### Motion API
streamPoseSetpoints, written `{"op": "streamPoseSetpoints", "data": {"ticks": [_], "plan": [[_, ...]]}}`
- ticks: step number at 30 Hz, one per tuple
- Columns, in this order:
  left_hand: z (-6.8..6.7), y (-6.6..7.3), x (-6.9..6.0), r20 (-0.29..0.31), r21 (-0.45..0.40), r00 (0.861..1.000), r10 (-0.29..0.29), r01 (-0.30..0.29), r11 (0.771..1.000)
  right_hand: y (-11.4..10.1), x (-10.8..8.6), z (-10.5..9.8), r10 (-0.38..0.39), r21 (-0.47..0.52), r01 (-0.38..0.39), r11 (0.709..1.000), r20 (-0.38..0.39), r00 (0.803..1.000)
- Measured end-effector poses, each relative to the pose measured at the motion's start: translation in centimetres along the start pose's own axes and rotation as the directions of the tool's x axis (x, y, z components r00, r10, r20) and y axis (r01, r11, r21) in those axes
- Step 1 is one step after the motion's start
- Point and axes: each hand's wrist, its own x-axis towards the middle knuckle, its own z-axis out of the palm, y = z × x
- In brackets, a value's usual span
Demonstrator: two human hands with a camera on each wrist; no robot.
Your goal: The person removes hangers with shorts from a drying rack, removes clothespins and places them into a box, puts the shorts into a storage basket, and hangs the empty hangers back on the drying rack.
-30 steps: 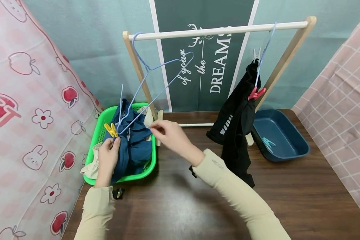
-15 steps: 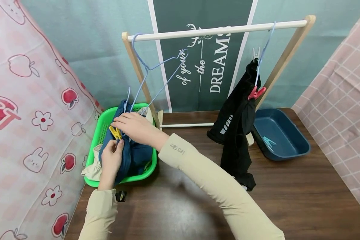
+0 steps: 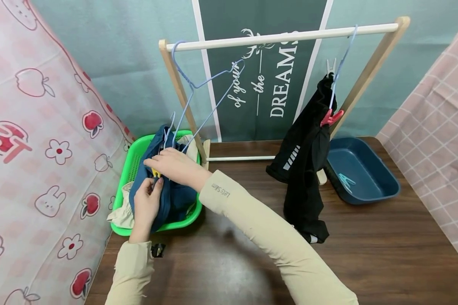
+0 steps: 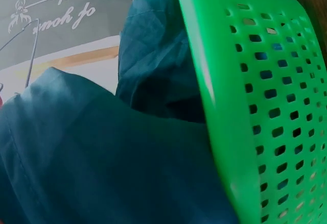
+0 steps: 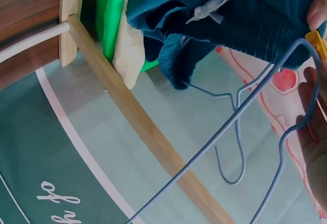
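Note:
Blue pants [image 3: 164, 199] with a gathered waistband and a pale drawstring [image 5: 219, 2] lie bunched in a green basket [image 4: 214, 101]. My left hand [image 3: 146, 205] pinches the pants by the waistband. My right hand [image 3: 177, 165] reaches across, its fingers on a yellow clothespin [image 5: 316, 43] that is mostly covered in the head view. Beside the clothespin is the lower corner of a blue wire hanger [image 5: 225, 124], hooked on the rack's left end. A second wire hanger [image 5: 235, 132] shows behind the pants in the right wrist view.
Black pants [image 3: 309, 169] hang at the right of the rack [image 3: 282, 39], with a red clothespin [image 3: 331, 117] and a grey one [image 3: 330, 67]. A dark blue tub [image 3: 378, 195] holds light-blue clothespins [image 3: 345, 181]. Cream cloth [image 3: 123, 212] drapes over the basket's left rim.
My right hand has moved left from beside the basket onto the yellow clothespin and hanger corner, now covering most of the clothespin. My left hand stays on the waistband, shifted slightly right.

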Motion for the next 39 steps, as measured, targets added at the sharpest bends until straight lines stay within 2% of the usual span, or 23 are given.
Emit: {"op": "streamPoseSetpoints", "data": {"ticks": [4,8,11,14,18,22,26,30,32,35,39], "plan": [[-0.1,-0.2,0.0,-0.031,-0.049,0.999,-0.029,0.027,0.998,0.3,-0.2,0.0,-0.031,-0.026,0.029,0.999,-0.098,0.995],[-0.3,-0.2,0.0,-0.044,-0.093,0.998,-0.052,0.047,0.995,0.4,-0.6,0.0,-0.074,-0.112,0.051,0.992,-0.210,0.975],[-0.3,-0.1,-0.1,-0.051,-0.114,0.997,-0.054,0.048,0.992,0.5,-0.8,0.0,-0.087,-0.135,0.057,0.989,-0.229,0.970],[-0.2,-0.2,-0.1,-0.059,-0.140,0.996,-0.068,0.059,0.988,0.6,-1.0,-0.1,-0.069,-0.126,0.038,0.991,-0.246,0.967],[-0.1,-0.6,-0.1,-0.073,-0.184,0.993,-0.097,0.082,0.980,1.1,-1.3,-0.6,-0.012,-0.052,-0.003,0.999,-0.284,0.959],[0.0,-0.9,0.0,-0.091,-0.195,0.990,-0.107,0.088,0.977,1.6,-1.8,-0.9,0.050,0.093,-0.022,0.995,-0.300,0.953],[0.1,-1.1,0.1,-0.097,-0.195,0.989,-0.115,0.094,0.976,1.9,-2.3,-0.8,0.110,0.209,-0.035,0.977,-0.360,0.927],[0.1,-1.2,0.0,-0.104,-0.201,0.987,-0.121,0.098,0.975,2.3,-3.5,-0.9,0.196,0.291,-0.065,0.954,-0.448,0.872],[0.1,-1.2,-0.1,-0.107,-0.209,0.986,-0.128,0.104,0.972,2.4,-4.4,-1.0,0.243,0.342,-0.069,0.937,-0.496,0.834],[0.1,-1.2,-0.1,-0.100,-0.223,0.985,-0.143,0.118,0.968,2.8,-5.8,-1.1,0.297,0.405,-0.048,0.913,-0.580,0.758],[0.0,-1.4,-0.2,-0.083,-0.222,0.984,-0.160,0.138,0.965,3.3,-8.0,-1.1,0.369,0.479,-0.003,0.878,-0.672,0.642]]}}
